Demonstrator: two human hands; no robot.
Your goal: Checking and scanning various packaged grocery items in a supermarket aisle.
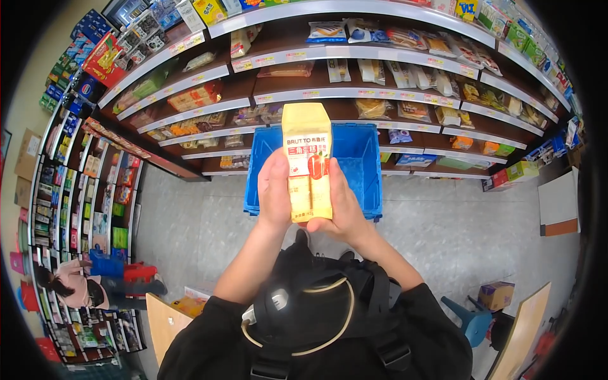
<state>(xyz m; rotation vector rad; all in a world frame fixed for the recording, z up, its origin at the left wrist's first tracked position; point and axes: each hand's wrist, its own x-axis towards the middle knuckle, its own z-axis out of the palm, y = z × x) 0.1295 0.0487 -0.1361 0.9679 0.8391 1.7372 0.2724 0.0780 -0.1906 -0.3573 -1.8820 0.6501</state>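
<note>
Between both palms I hold a pale yellow packet of cake (299, 190), upright in the view, with printed writing and a red strawberry picture on its front. My left hand (275, 190) presses along its left side. My right hand (346, 204) wraps its right side, the thumb at the lower edge. Below and beyond the packet is a blue plastic crate (373, 166); the hands and packet hide its middle, so I cannot tell all that is in it. The shelving unit (304, 95) behind it bears several packaged breads and cakes.
Side shelves (80, 199) full of packets run along the left, where a person (78, 289) stands near a blue basket (107, 263). At right are a blue stool (475, 327), a cardboard box (496, 295) and a wooden panel (522, 327). Grey tiled floor (427, 228) lies between.
</note>
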